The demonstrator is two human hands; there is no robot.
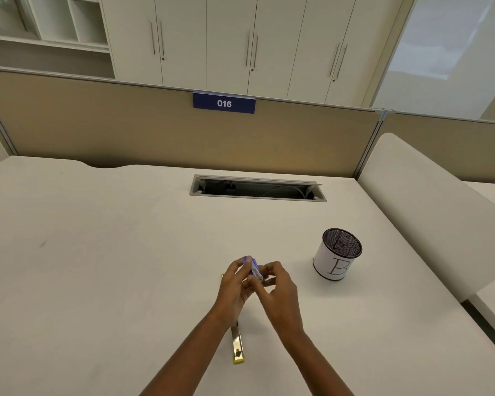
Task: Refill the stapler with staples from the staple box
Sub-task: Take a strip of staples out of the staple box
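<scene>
A small blue and white staple box (pixel 253 267) is held above the desk between both hands. My left hand (pixel 235 287) grips its left side with thumb and fingers. My right hand (pixel 277 287) pinches its right end. Under my left forearm the yellow stapler (pixel 237 345) lies on the white desk (pixel 97 267), opened flat, with its shiny metal rail and yellow end showing toward me. Most of the stapler's far half is hidden by my left hand.
A mesh pen cup (pixel 336 254) wrapped in white paper marked "B" stands to the right of my hands. A cable slot (pixel 257 188) is cut into the desk further back. A beige partition with a blue "016" sign (pixel 224 102) closes the far edge.
</scene>
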